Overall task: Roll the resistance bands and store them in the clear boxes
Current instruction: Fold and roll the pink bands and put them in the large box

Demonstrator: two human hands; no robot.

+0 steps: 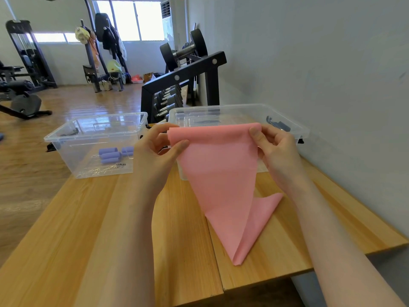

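Observation:
A wide pink resistance band (221, 173) hangs from both hands above the wooden table (110, 229). My left hand (155, 151) pinches its top left corner between thumb and fingers. My right hand (274, 147) pinches the top right corner. The band's lower part trails down and folds back on the table. Behind it stand two clear boxes: the left box (66, 135) holds several rolled purple bands (110, 155); the right box (294, 127) is partly hidden by the pink band.
A grey wall (332, 74) runs along the table's right side. A black dumbbell rack (188, 74) stands just behind the boxes. Gym machines and a coat stand are far off on the wooden floor to the left.

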